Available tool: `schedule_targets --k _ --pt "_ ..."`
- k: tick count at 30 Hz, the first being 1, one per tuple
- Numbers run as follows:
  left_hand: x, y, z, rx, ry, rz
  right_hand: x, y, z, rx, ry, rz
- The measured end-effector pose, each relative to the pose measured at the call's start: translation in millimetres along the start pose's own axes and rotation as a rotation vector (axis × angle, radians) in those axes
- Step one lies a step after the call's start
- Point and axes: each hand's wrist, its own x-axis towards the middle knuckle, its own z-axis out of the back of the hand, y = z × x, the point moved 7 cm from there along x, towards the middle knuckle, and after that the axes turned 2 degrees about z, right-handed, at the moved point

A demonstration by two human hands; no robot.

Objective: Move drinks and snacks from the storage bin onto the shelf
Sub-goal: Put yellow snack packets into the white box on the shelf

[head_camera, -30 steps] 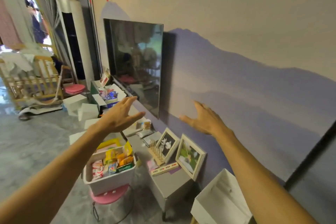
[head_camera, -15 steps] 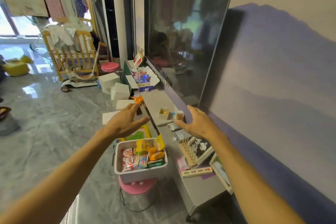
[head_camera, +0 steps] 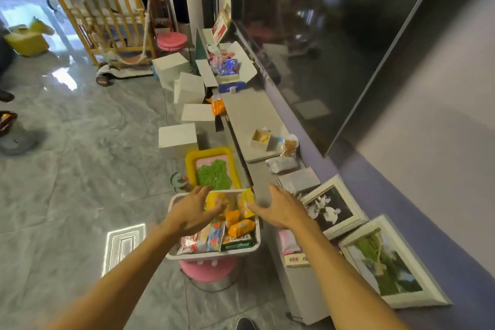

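Over the storage bin (head_camera: pixel 212 254) my left hand (head_camera: pixel 192 213) hovers palm down, its fingers spread apart and holding nothing, the fingertips just above a yellow packet (head_camera: pixel 214 199) at the far end of the bin. My right hand (head_camera: pixel 281 209) hangs at the bin's right edge, fingers also apart and empty, with the thumb near a second yellow packet (head_camera: pixel 247 202) that stands up against the rim. Whether either hand touches a packet, I cannot tell.

The bin is white and sits on a pink stool (head_camera: pixel 209 270) on the grey floor, just beside the shelf (head_camera: pixel 249 115), a low grey unit running along the wall under the television (head_camera: pixel 334 35). The bin is full: two orange packets (head_camera: pixel 241 226) lie in the middle, a green box (head_camera: pixel 238 240) rests along the near wall, and red-and-white packets (head_camera: pixel 191 243) and a blue one (head_camera: pixel 215 238) stand next to it.

On the shelf I see a small open box (head_camera: pixel 261 139), a snack cup (head_camera: pixel 290 144) beside it, and a pale wrapped pack (head_camera: pixel 281 163) closer to me. Two picture frames (head_camera: pixel 332 209) lean against the wall at the near end. Beyond the bin, a yellow tray (head_camera: pixel 191 158) holding green material lies on the floor.
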Motion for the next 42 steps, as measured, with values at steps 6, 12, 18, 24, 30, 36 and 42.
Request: schedule_targets --k 6,12,18,24,30,36,42 --pt "101 71 -92 -0.032 -0.043 0.151 116 -56 -91 0.066 0.037 -0.122" --pt "198 157 -201 -0.136 -0.102 0.324 220 -104 -204 0.162 -0.018 -0.217" --pt "247 179 -281 -0.383 -0.095 0.396 268 -137 -278 0.190 -0.120 -0.242" --pt "256 169 -293 -0.514 -0.131 0.392 274 -143 -290 0.158 -0.192 -0.265" --pt "242 163 -253 -0.481 -0.174 0.347 261 -131 -267 0.323 -0.278 -0.255" --pt "212 117 -141 -0.449 -0.210 0.184 219 -84 -166 0.404 -0.350 -0.209" --pt "168 36 1 -0.382 -0.224 0.005 155 -17 -27 0.426 -0.452 -0.107"
